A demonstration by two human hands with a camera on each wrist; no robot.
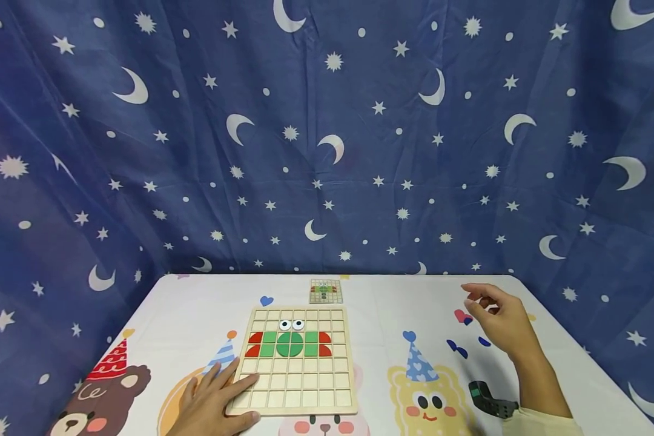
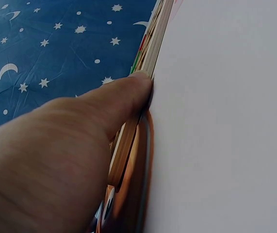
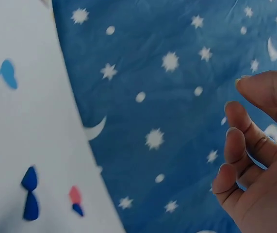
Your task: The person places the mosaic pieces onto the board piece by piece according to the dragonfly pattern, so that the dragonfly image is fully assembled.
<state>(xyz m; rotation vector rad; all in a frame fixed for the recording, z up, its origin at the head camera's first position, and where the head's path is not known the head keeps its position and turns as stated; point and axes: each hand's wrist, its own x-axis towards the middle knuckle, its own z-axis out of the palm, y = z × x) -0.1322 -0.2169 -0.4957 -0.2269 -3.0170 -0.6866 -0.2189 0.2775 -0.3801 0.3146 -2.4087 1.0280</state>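
Observation:
A wooden grid board (image 1: 275,398) lies on the table, with green and red pieces (image 1: 290,344) in its cells and two round eye pieces (image 1: 292,325) above them. My left hand (image 1: 212,399) rests at its near left corner, fingers spread over the left edge. In the left wrist view the thumb touches the board's side edge (image 2: 150,53). At the right my right hand (image 1: 498,318) hovers above the table, fingers loosely bent, with a gap between thumb and index finger and nothing held. Blue petal-shaped pieces (image 1: 458,349) lie below it on the cloth.
A small pattern card (image 1: 326,292) with a similar picture lies behind the board. Another blue piece (image 1: 484,341) sits farther right. The white tablecloth (image 1: 403,321) has printed cartoon animals, and a blue star-patterned curtain (image 1: 327,200) hangs behind the table.

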